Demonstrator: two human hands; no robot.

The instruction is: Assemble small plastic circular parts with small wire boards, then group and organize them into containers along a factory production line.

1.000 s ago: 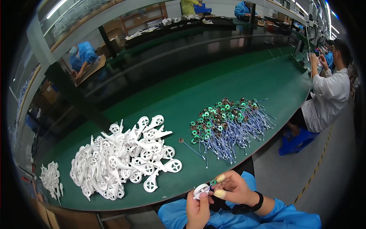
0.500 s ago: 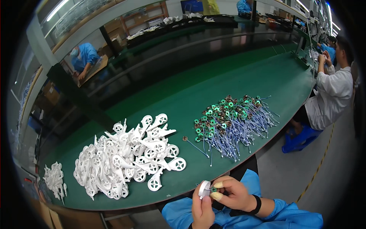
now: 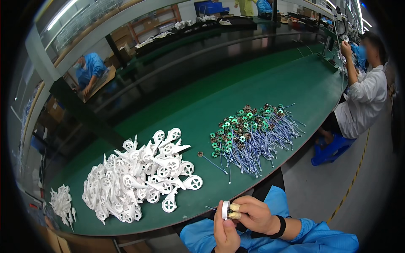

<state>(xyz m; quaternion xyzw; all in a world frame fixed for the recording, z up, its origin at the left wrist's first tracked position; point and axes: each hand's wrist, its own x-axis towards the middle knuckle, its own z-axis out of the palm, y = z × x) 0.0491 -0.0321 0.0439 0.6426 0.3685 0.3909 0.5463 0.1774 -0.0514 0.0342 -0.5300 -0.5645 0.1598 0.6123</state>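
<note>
My left hand (image 3: 226,236) grips a white round plastic housing (image 3: 225,210) between thumb and fingers, just off the table's front edge. A thin wire (image 3: 210,208) pokes out on the housing's left side. My right hand (image 3: 257,215), with yellow finger cots (image 3: 235,207) on its thumb and finger, pinches at the housing's right side. The small green circuit board in that pinch is mostly hidden. Farther left lies a heap of white plastic housings (image 3: 133,181) with spoked round ends. Beyond my hands is a pile of round green circuit boards with blue-white wires (image 3: 249,143).
Both heaps lie on a green table (image 3: 185,211) with a curved front edge. Small white parts (image 3: 62,204) are at its far left. A person in white (image 3: 363,101) sits on a blue stool (image 3: 333,149) at right; another in blue (image 3: 89,71) works across the table.
My right fingers have brought the green circuit board closer into the white housing, where it is now mostly hidden. The wire shows on the housing's left. The view has shifted slightly.
</note>
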